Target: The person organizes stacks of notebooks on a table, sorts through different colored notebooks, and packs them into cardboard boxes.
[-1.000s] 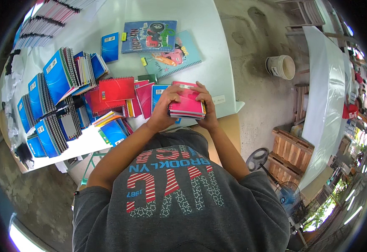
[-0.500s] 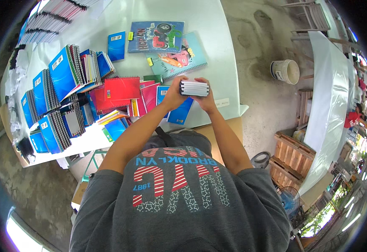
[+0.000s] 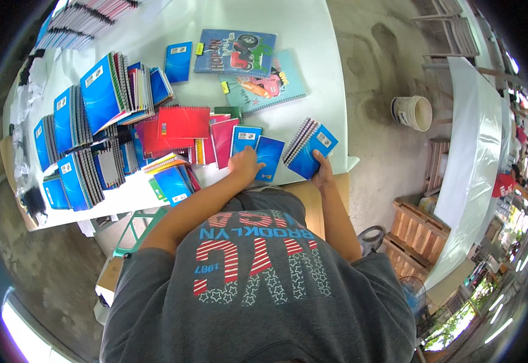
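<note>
My right hand [image 3: 322, 171] holds a small stack of blue spiral notebooks [image 3: 314, 151] upright and tilted at the table's near right edge, thumb on the front cover. The wire bindings fan out on the stack's left side. My left hand [image 3: 245, 163] lies over two small blue notebooks, its index finger on the cover of the left notebook [image 3: 246, 138] and its thumb apart, near the right notebook [image 3: 269, 156]. Part of these fingers is hidden from view. Just left of them lie a pink notebook [image 3: 223, 140] and a red notebook [image 3: 185, 123].
Stacks of blue notebooks [image 3: 70, 121] fill the table's left side. Two large illustrated notebooks, one dark blue [image 3: 235, 51] and one light blue [image 3: 276, 91], overlap farther back. Right of the table edge [image 3: 339, 91], a white bucket [image 3: 410, 113] stands on the floor near wooden crates [image 3: 418, 233].
Both hands held the notebook stack edge-on; now only my right hand has it, moved right and turned cover up. My left hand let go and moved down onto the blue notebooks.
</note>
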Demonstrator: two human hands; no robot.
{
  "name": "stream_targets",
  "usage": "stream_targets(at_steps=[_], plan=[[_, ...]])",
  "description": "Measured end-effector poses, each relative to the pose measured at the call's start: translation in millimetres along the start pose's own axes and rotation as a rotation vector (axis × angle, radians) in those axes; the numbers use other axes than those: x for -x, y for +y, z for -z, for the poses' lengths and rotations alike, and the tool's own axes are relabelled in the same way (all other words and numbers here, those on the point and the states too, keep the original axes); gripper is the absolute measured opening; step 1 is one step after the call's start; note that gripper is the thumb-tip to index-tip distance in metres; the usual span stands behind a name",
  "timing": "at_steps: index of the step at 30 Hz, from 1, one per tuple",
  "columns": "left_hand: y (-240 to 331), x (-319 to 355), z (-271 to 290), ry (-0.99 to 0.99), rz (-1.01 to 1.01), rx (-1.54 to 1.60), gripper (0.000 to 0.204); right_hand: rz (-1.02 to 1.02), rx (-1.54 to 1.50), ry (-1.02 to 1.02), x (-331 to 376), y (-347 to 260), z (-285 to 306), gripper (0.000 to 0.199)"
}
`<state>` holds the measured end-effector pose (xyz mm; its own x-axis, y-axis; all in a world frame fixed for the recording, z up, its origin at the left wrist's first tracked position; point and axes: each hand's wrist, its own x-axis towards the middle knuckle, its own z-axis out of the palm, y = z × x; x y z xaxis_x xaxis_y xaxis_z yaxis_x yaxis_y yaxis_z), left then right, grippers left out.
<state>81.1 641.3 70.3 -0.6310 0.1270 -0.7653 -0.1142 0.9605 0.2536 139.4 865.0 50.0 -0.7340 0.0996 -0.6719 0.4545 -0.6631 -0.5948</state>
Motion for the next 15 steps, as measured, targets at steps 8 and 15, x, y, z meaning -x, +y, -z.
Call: stream_targets(at_steps=[8,15], plan=[[4,8,6,0.180,-0.119,0.181,0.037,-0.127,-0.305,-0.008,15,37,21,0.059],[-20,14,-9,0.314,0.049,0.220,0.044,-0.245,-0.301,-0.069,-2,49,14,0.060]])
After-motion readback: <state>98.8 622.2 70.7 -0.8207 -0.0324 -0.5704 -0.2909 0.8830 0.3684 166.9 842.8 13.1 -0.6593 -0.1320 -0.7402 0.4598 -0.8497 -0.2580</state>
